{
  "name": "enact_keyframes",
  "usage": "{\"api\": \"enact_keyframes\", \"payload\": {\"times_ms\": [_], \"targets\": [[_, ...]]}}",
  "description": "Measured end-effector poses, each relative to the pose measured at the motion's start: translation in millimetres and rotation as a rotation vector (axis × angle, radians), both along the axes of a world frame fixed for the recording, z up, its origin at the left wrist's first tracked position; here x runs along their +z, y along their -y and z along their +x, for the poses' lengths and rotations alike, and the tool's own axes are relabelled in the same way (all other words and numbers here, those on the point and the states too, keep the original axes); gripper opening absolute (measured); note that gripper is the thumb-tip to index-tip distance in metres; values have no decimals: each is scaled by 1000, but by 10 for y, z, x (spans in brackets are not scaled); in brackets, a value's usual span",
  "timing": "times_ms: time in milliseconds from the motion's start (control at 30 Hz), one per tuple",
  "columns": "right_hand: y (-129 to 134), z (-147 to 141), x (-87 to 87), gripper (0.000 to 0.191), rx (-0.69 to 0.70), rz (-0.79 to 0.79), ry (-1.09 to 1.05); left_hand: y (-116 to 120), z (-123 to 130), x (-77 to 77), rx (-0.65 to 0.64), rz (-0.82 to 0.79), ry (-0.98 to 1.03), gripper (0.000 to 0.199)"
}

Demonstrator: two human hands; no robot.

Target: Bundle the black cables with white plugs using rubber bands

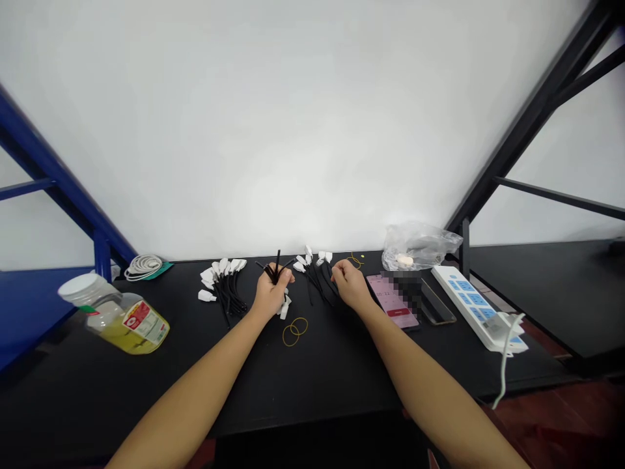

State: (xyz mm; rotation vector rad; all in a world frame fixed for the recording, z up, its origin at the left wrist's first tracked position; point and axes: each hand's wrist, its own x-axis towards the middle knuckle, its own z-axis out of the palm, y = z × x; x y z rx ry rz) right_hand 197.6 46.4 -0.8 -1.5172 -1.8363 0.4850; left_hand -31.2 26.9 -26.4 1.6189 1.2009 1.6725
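My left hand (271, 291) is closed round several short black cables, their black ends sticking up and white connectors (284, 307) showing below the fist. My right hand (344, 281) has its fingers pinched together at the right side of a loose group of black cables (316, 279) with white ends; it appears to grip one of them. Left of my left hand, a fanned pile of black cables (228, 290) with white connectors lies on the black table (293, 391). Two thin yellow rubber bands (295, 331) overlap in front of my left hand.
A jar of yellow liquid (131, 326) and a coiled white cable (143, 267) are at the left. At the right are a lit phone (393, 305), a dark phone (436, 303), a clear plastic bag (420, 244), a white power strip (476, 306) and more rubber bands (356, 260).
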Motion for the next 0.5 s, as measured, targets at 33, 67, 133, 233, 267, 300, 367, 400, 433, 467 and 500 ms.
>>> {"api": "enact_keyframes", "payload": {"times_ms": [33,67,133,233,267,300,367,400,433,467,500], "targets": [[30,-18,10,22,41,42,-95,2,-2,-7,4,-3,-4,32],[66,-41,18,23,86,75,-168,6,-4,-15,13,1,-1,33],[149,-102,26,23,189,98,-259,24,-6,-29,30,21,-8,34],[259,-205,15,20,360,55,-355,62,-2,-37,-40,39,-85,29],[281,-233,6,20,402,28,-396,73,1,-34,-90,28,-126,29],[293,-256,-6,20,437,-5,-448,81,6,-30,-146,6,-176,30],[287,-278,-29,25,490,-73,-586,86,14,-18,-225,-54,-289,27],[273,-279,-38,33,509,-98,-660,84,18,-12,-229,-79,-336,24],[254,-273,-44,43,522,-111,-725,78,21,-7,-211,-97,-358,23],[235,-262,-46,52,527,-107,-769,72,23,-3,-173,-106,-350,26],[219,-249,-45,59,523,-88,-781,67,26,0,-124,-109,-313,28]]}}
